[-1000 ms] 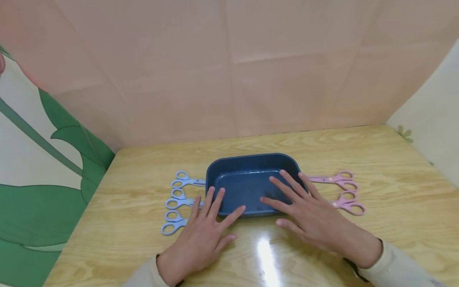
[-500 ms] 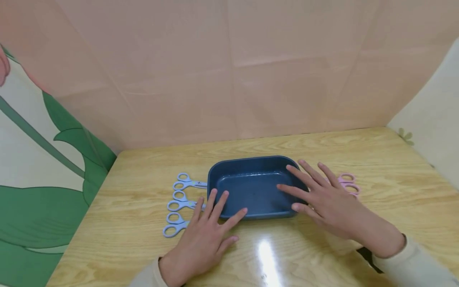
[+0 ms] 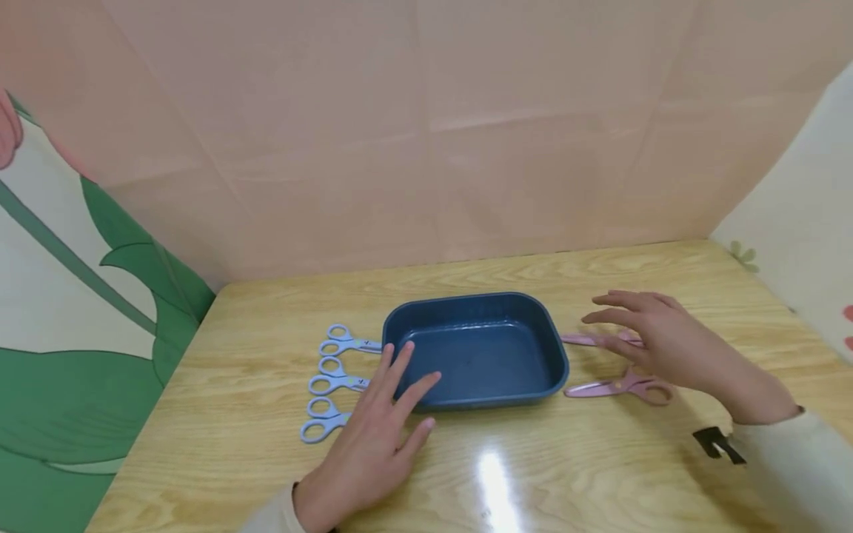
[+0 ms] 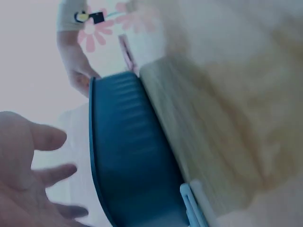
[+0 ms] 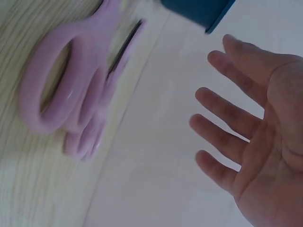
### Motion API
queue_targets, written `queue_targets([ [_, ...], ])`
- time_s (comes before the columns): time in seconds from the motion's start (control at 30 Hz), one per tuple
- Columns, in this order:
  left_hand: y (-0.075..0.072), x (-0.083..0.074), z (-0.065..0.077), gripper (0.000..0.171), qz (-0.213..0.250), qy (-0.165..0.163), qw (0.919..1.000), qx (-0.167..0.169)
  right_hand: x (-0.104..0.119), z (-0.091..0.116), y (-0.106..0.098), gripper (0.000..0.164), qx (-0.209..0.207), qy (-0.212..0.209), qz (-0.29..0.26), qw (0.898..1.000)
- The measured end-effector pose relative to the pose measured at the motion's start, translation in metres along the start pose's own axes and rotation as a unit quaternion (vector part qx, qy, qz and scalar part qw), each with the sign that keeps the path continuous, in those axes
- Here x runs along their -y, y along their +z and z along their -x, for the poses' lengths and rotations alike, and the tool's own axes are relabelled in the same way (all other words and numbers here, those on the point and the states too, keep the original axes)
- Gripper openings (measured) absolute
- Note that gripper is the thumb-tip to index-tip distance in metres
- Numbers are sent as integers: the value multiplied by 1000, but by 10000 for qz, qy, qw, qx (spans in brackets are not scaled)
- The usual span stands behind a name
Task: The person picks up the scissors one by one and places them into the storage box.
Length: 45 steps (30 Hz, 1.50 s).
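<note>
A dark blue rectangular tray (image 3: 480,403) sits in the middle of the table. My left hand (image 3: 369,444), fingers spread, is over its front left corner; whether it touches the rim I cannot tell. Left of the tray lie three light blue scissors, the far pair (image 3: 348,345), the middle pair (image 3: 338,382) and the near pair (image 3: 331,423), the last partly behind my hand. My right hand (image 3: 680,344) hovers over two pink scissors, the near one (image 3: 629,382) in plain sight and the far one (image 3: 576,339) partly covered. In the right wrist view its fingers (image 5: 227,113) hold nothing.
The wood-grain table (image 3: 426,481) backs onto a pinkish wall covering (image 3: 426,148). On the left is a green leaf-patterned panel (image 3: 53,400), and on the right a pale one (image 3: 806,222). A black strap end (image 3: 716,444) hangs at my right cuff.
My right hand has moved right, from over the tray to above the pink scissors, uncovering the tray's right side. My left hand has shifted slightly left. The scissors and tray stay put.
</note>
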<state>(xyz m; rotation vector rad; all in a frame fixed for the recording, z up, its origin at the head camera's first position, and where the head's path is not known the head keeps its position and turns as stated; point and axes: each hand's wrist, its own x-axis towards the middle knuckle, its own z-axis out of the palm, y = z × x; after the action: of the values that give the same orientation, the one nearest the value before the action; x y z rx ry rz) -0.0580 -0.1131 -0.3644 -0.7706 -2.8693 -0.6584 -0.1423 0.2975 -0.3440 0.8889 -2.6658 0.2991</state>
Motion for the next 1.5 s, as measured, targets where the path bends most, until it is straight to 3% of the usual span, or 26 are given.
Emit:
queue_targets([
  [0.13,1,-2,2,62,655,-470,9963,-287,-11,2,-1,34,307,505,-46,9982],
  [0.2,2,-3,1,69,1314,-815,9869,-455,-16,4,-2,34,563,833,-100,9949],
  [0.3,4,-3,-2,75,2527,-1268,9560,-784,-23,6,-3,35,829,1124,-222,9900],
  [0.43,5,-2,-7,78,3802,-1797,9016,-1015,-33,11,0,35,954,1204,-303,9877],
  [0.57,4,-1,-10,77,4412,-2268,8640,-862,-42,16,4,34,1051,1262,-370,9857],
  [0.73,6,1,-12,72,5099,-2500,8200,-721,-51,19,9,33,1212,1372,-532,9817],
  [0.87,11,3,-14,66,5410,-2672,7939,-750,-58,21,13,31,1243,1369,-647,9806],
  [1.03,15,4,-15,59,5511,-2801,7809,-896,-62,22,18,28,1224,1371,-647,9808],
  [1.5,19,7,-16,61,5503,-2757,7825,-941,-71,21,20,26,1569,1525,-558,9742],
])
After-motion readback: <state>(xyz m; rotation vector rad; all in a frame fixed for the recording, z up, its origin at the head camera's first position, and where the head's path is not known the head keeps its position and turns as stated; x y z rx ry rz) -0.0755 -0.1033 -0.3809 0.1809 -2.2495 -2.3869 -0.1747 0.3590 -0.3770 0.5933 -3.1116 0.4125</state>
